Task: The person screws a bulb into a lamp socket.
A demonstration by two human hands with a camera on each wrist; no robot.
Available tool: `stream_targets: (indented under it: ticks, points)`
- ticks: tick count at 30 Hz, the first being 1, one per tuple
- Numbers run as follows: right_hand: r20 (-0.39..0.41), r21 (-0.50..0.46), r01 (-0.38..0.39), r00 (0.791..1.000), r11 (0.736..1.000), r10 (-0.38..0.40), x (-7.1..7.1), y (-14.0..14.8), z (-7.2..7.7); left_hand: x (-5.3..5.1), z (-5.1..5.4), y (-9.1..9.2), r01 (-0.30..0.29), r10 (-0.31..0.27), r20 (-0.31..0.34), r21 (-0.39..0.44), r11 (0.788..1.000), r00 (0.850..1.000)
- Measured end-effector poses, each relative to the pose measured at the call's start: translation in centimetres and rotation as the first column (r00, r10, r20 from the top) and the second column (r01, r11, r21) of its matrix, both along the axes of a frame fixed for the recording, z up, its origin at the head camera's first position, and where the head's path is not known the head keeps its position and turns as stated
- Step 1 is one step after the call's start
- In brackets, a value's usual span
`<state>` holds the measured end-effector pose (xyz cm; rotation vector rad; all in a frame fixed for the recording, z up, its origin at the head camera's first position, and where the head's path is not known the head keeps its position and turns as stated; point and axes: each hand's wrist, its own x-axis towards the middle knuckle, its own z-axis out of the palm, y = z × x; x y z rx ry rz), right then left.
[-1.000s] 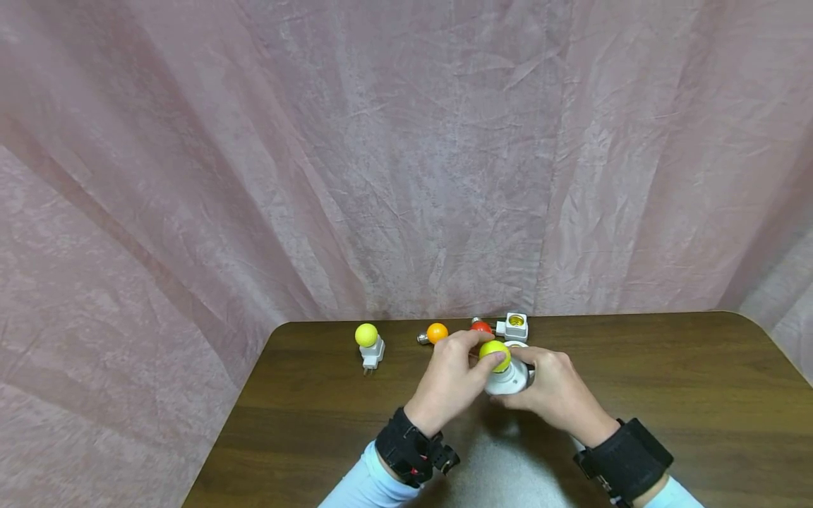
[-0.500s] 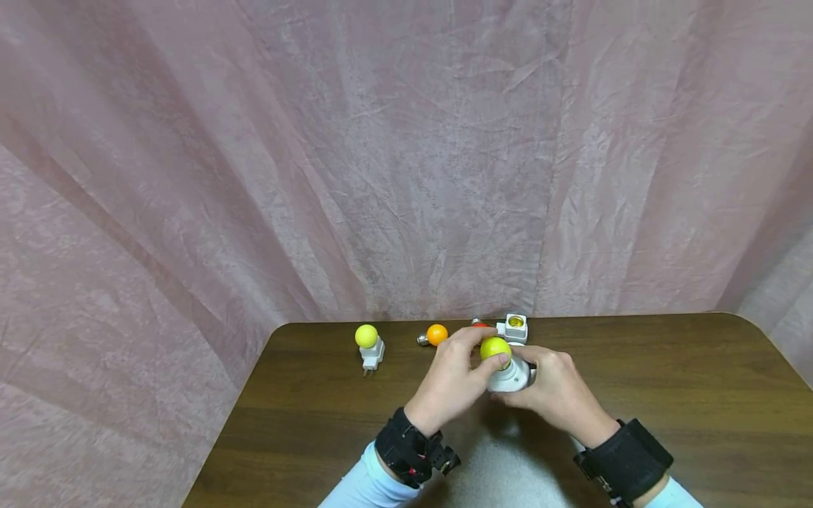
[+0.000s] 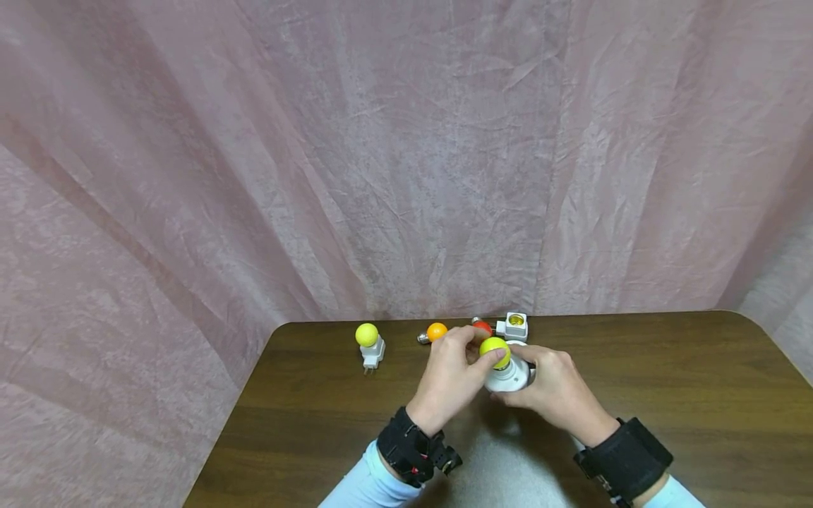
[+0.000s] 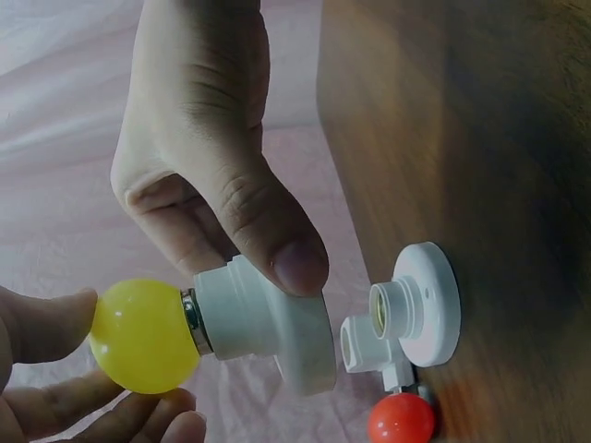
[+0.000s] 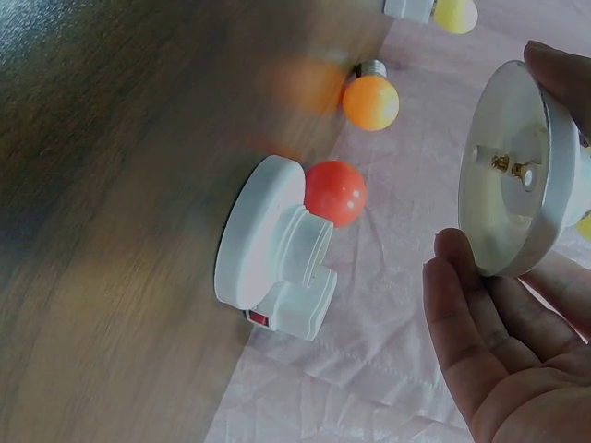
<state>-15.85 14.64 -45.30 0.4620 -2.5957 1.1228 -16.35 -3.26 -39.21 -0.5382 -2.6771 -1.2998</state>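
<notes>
A yellow round bulb is pinched between the thumb and fingers of my left hand. Its metal base partly shows at the mouth of a white round lamp holder, in line with it. My right hand grips that lamp holder by its wide base, off the tabletop. From the right wrist view the hollow underside of the lamp holder shows, with brass terminals inside. How deep the bulb's thread sits cannot be told.
Behind the hands, a second white round lamp holder stands on the wooden table. By it are a red bulb and a square switched socket. Leftward lie an orange bulb and a plug-in socket bearing another yellow bulb.
My left hand's fingers have shifted slightly around the yellow bulb, uncovering more of the red bulb behind than half a second ago. The right hand keeps its grip on the lamp holder, nearly still.
</notes>
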Motion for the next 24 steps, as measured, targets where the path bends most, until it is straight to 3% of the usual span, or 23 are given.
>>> stream_targets:
  ticks: [8,13,16,24]
  points:
    - [-0.002,0.002,-0.006,1.000,1.000,0.006,0.08,0.02,0.05,0.23,0.14,-0.09,0.089,-0.089,0.015,-0.023,0.996,0.996]
    - [0.008,-0.010,-0.005,1.000,1.000,0.005,0.07,-0.02,0.00,0.20,0.15,-0.18,0.110,-0.110,0.018,-0.015,0.994,0.994]
    - [-0.001,-0.005,0.005,1.000,1.000,-0.005,0.03,-0.05,-0.01,0.11,0.11,-0.22,0.079,-0.079,0.003,-0.001,0.997,0.997]
    - [0.034,-0.007,0.012,0.999,1.000,-0.012,-0.08,-0.17,0.06,0.05,-0.16,-0.17,-0.093,0.092,-0.048,-0.033,0.995,0.995]
